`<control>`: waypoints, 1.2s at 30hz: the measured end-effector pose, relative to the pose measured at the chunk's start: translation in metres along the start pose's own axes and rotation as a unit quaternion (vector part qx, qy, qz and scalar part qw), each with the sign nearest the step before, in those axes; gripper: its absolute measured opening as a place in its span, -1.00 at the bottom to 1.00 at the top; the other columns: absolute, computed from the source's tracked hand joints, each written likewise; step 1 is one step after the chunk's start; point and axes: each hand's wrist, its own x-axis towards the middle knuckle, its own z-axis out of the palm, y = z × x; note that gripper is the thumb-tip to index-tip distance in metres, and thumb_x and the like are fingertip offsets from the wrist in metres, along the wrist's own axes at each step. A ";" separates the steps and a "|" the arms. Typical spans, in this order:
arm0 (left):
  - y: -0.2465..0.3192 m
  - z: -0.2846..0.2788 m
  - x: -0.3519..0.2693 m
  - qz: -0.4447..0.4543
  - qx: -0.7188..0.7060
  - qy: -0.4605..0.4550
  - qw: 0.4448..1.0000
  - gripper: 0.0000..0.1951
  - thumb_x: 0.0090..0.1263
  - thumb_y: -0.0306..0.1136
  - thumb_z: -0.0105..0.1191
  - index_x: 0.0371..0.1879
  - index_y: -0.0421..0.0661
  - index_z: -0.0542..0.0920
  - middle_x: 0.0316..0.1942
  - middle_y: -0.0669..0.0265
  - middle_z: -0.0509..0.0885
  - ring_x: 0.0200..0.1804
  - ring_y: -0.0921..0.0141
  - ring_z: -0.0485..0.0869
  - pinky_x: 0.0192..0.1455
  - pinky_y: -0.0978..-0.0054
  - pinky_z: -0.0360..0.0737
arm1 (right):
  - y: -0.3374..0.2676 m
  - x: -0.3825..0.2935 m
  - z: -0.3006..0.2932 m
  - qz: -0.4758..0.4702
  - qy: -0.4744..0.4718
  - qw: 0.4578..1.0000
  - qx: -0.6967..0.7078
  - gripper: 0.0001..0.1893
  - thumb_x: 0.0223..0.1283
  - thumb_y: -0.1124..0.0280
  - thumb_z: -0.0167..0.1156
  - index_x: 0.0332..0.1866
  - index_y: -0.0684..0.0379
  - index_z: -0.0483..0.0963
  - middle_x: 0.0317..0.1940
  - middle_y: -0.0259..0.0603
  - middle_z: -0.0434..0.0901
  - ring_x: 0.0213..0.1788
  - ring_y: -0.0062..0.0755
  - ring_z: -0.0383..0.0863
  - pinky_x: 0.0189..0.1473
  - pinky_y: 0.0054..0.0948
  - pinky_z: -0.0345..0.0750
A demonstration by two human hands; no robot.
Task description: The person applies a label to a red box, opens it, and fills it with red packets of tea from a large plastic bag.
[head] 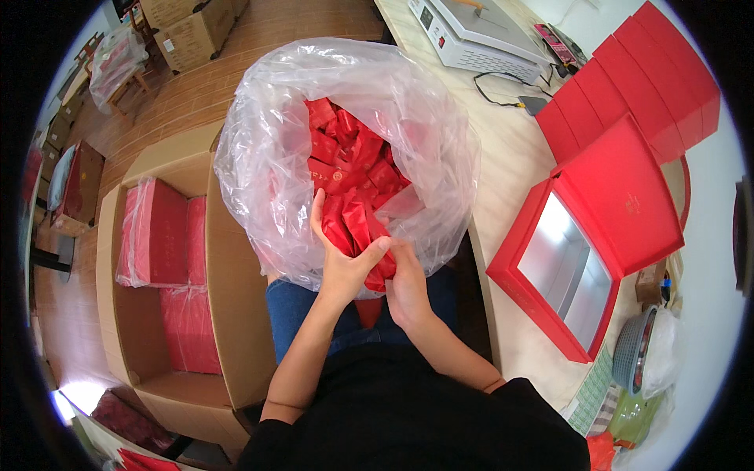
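Both hands meet over the near rim of a large clear plastic bag (265, 112), which stands on or before my lap. Inside it lie many shiny red foil packets (347, 147). My left hand (344, 259) is wrapped around a bunch of red packets (353, 226), its fingers on their left side. From the right, my right hand (406, 282) closes on the lower end of the same bunch; its fingertips are partly hidden. An opened red gift box (551, 218) with a pale, silvery inside rests on the table at my right, its lid tilted back.
An open cardboard carton (241, 265) at my left holds plastic-wrapped red boxes (188, 327). On the marble-patterned table (500, 171) are a flat heating-plate-like device (483, 35), a cable, stacked red boxes (636, 88) and a grey basket (633, 353). More cartons (194, 38) stand behind.
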 end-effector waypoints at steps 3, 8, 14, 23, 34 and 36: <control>-0.006 -0.008 0.003 0.114 0.175 0.005 0.978 0.01 0.15 -0.48 0.29 0.42 -0.02 -0.23 0.23 0.10 0.26 0.15 0.30 0.49 0.22 0.31 0.44 | -0.010 0.001 -0.007 0.056 -0.065 0.995 -0.059 -0.80 0.43 0.30 -0.06 -0.04 0.17 0.40 -0.13 -0.33 0.48 -0.03 -0.58 0.42 0.10 -0.54 0.33; -0.001 -0.021 0.013 -0.095 -0.014 0.015 0.995 -0.19 0.22 -0.45 0.24 0.33 -0.08 -0.06 0.04 0.11 0.46 -0.03 0.29 0.62 0.02 0.33 0.58 | -0.026 0.003 -0.020 -0.203 -0.142 0.930 -0.272 -0.66 0.30 0.33 0.09 0.12 0.20 0.36 0.03 -0.23 0.43 0.03 -0.45 0.43 0.11 -0.47 0.34; 0.016 -0.013 0.010 -0.128 -0.073 0.012 0.989 -0.30 0.25 -0.41 0.22 0.24 -0.12 0.02 -0.03 0.11 0.49 -0.16 0.31 0.66 -0.12 0.37 0.64 | -0.056 -0.010 -0.023 -0.454 -0.235 0.673 -0.534 -0.47 -0.10 0.32 0.41 0.09 0.02 0.49 0.15 -0.10 0.41 0.00 -0.13 0.48 0.04 -0.25 0.43; 0.020 -0.011 0.006 -0.119 0.035 -0.024 0.992 -0.13 0.17 -0.45 0.27 0.38 -0.06 -0.04 0.05 0.13 0.42 0.03 0.34 0.52 0.12 0.39 0.48 | -0.057 -0.011 -0.020 -0.498 -0.275 0.652 -0.501 -0.61 -0.08 0.40 0.39 -0.07 0.13 0.51 -0.04 -0.15 0.51 -0.03 -0.13 0.51 0.02 -0.24 0.43; 0.019 -0.005 -0.010 0.026 0.250 -0.124 0.960 -0.07 0.04 -0.49 0.28 0.40 -0.08 -0.01 0.26 0.04 0.31 0.29 0.20 0.38 0.31 0.32 0.32 | -0.083 0.013 0.016 -0.522 -0.236 0.631 -0.523 -0.58 -0.08 0.34 0.38 -0.05 0.21 0.53 -0.11 -0.19 0.62 0.04 -0.18 0.55 0.11 -0.22 0.41; 0.025 -0.003 -0.011 -0.002 0.245 -0.133 0.960 -0.08 0.05 -0.51 0.25 0.40 -0.09 -0.01 0.29 0.07 0.27 0.33 0.22 0.32 0.34 0.32 0.26 | -0.083 0.013 0.016 -0.522 -0.236 0.641 -0.511 -0.62 -0.09 0.35 0.38 -0.10 0.21 0.54 -0.14 -0.20 0.63 0.01 -0.19 0.56 0.10 -0.23 0.42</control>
